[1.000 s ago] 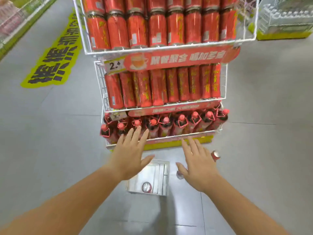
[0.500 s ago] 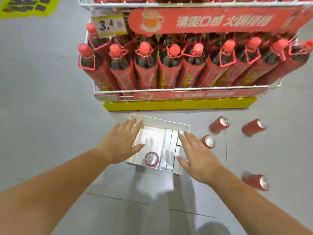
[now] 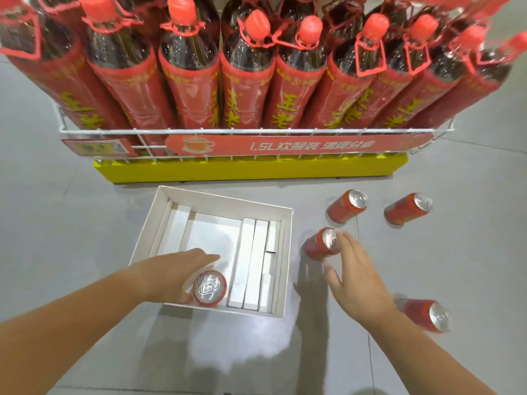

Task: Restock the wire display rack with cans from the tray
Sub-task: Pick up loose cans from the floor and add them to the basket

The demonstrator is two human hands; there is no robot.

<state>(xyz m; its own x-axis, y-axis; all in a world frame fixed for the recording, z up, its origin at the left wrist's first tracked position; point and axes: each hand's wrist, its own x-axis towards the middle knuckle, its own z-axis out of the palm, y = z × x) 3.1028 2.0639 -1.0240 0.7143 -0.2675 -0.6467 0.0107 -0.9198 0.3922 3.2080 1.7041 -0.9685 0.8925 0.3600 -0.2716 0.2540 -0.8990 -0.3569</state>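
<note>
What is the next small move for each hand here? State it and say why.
Probably close both hands. The left hand reaches into the tray beside the upright can, not yet clearly gripping it; the right hand hovers open at the nearest floor can. Both cans look within reach.

I take the white tray (image 3: 225, 203) as my landmark. Inside it, my left hand (image 3: 171, 276) covers the left flank of the upright can (image 3: 210, 287), so I cannot tell whether the thumb touches it. Right of the tray, my right hand (image 3: 355, 276) is smeared by motion and hides the near side of a lying can (image 3: 319, 245); contact is unclear. Farther right and nearer me, another can (image 3: 425, 313) is blurred, my forearm hiding its base. Beyond the tray, the bottles (image 3: 248, 75) are cropped by the top edge, and the small price tag (image 3: 98, 146) is unreadable.
</note>
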